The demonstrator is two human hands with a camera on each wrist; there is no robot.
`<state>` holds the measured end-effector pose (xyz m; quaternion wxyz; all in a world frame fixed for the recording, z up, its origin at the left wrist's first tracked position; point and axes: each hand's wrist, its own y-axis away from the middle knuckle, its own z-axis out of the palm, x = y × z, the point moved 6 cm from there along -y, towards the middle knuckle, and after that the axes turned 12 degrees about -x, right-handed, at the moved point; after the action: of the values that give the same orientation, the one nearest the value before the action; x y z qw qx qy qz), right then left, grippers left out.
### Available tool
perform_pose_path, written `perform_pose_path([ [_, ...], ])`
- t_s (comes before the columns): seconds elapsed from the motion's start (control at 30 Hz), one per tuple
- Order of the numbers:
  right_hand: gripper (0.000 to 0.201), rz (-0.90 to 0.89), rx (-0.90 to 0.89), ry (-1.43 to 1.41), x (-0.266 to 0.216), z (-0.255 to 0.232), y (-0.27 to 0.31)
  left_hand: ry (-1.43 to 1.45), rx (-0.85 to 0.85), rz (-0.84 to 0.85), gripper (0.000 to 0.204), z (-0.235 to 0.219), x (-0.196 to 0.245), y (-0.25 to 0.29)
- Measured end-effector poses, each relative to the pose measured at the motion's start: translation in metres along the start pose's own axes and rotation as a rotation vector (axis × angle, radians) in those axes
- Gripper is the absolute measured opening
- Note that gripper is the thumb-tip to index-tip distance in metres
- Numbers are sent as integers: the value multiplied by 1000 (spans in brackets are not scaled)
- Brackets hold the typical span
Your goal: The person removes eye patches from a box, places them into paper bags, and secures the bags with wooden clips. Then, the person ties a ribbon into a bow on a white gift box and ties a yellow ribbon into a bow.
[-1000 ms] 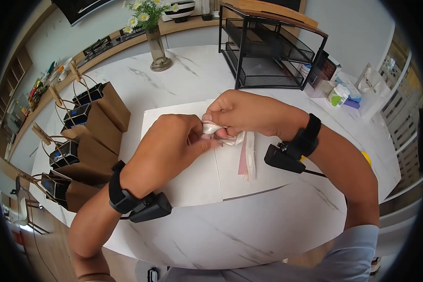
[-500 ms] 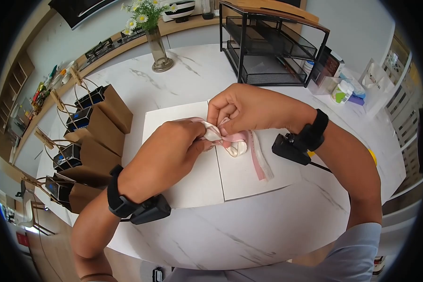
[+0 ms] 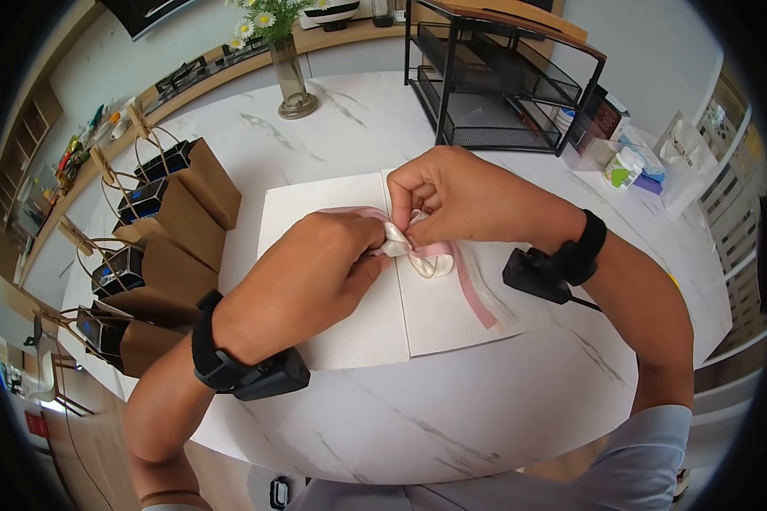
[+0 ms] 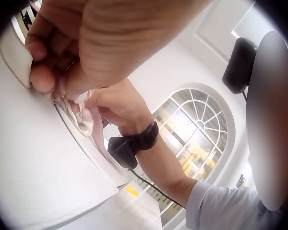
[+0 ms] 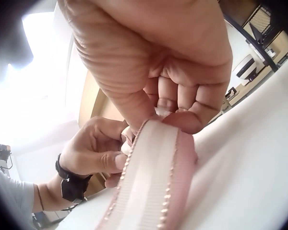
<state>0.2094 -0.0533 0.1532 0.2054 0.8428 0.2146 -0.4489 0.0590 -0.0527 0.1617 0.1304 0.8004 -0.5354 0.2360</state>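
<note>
A pink and white ribbon, looped and knotted in its middle, lies over two white boards. My left hand pinches the left side of the knot between thumb and fingers. From above right, my right hand pinches the ribbon at the knot's top, thumb against forefinger. In the right wrist view the ribbon runs from under the right thumb toward the camera, with a beaded edge. The left wrist view shows a loop of ribbon hanging between both hands.
Several brown paper bags with clothespins on their handles stand at left. Behind are a flower vase and a black mesh rack. A white bottle and a clear bag stand at right.
The right hand has lifted off slightly and shifted right, and the ribbon's loop and knot have come into view. The ribbon's tails have swung to the right. The left hand keeps its hold.
</note>
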Motion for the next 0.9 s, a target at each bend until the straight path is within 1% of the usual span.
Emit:
perform_pose_path([
  [0.03,5,-10,-13,-27,1,0,0,-12,8,12,11,1,0,0],
  [0.1,9,-21,-29,-55,1,-2,1,-24,15,21,11,2,0,1],
  [0.17,13,51,-157,-163,4,-1,3,-15,10,15,12,2,1,1],
  [0.2,13,51,-157,-163,5,-3,3,-15,10,15,12,2,0,1],
  [0.27,17,15,-218,-360,7,-2,2,-2,21,23,11,3,-3,1],
  [0.4,18,18,-255,-324,8,-7,2,-18,27,24,11,2,-3,2],
  [0.47,18,-10,-224,-193,6,-11,-1,-48,-19,-28,15,0,0,3],
  [0.5,18,-11,-226,-194,4,-11,-2,-48,-19,-30,15,1,-2,3],
  [0.57,17,-61,-83,-22,-6,-17,-3,-50,32,-9,16,2,-5,3],
  [0.6,17,-59,-86,-26,-3,-17,-4,-46,29,-12,16,2,-5,4],
  [0.67,17,-344,32,252,-12,-23,-2,-55,-2,-40,11,0,-3,6],
  [0.7,17,-344,29,251,-5,-26,-2,-52,-2,-43,11,1,-4,12],
  [0.77,16,-285,178,658,4,-42,5,-237,-125,92,7,13,7,28],
  [0.8,16,-285,180,654,7,-50,9,-237,-240,84,10,19,14,39],
  [0.83,14,-51,187,517,21,-63,12,-285,-279,52,13,21,28,47],
  [0.87,12,178,192,383,35,-71,16,-335,-306,30,15,19,32,49],
  [0.9,12,176,190,390,35,-70,13,-381,-322,0,16,18,33,51],
])
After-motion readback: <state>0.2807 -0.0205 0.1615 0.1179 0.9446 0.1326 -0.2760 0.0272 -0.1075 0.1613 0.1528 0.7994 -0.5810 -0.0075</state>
